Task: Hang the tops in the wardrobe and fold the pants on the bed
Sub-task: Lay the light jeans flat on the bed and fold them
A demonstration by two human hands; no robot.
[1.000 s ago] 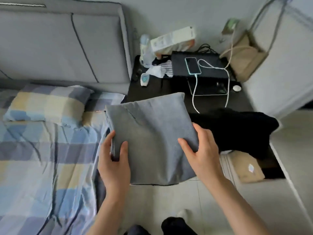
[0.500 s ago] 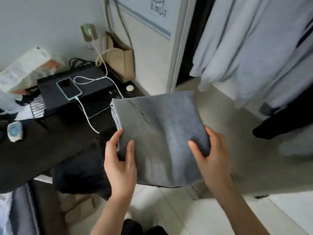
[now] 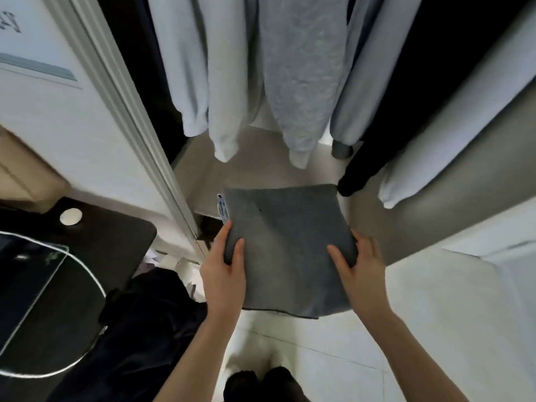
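Two hands, left (image 3: pixel 224 274) and right (image 3: pixel 361 269); one folded grey pair of pants (image 3: pixel 285 245); one white cable (image 3: pixel 87 274) on the left surface (image 3: pixel 127 236); one small white disc (image 3: pixel 70 216).

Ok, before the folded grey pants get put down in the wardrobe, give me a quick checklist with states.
1. Left hand grips the pants at their left edge: ok.
2. Right hand grips the right edge: ok.
3. Fold intact, flat, nothing dangling: ok.
4. Wardrobe open in front: ok.
5. Hanging tops clear of the pants: ok, though a black sleeve ends close to the far right corner.
6. Free spot under the pants: cannot tell, hidden.
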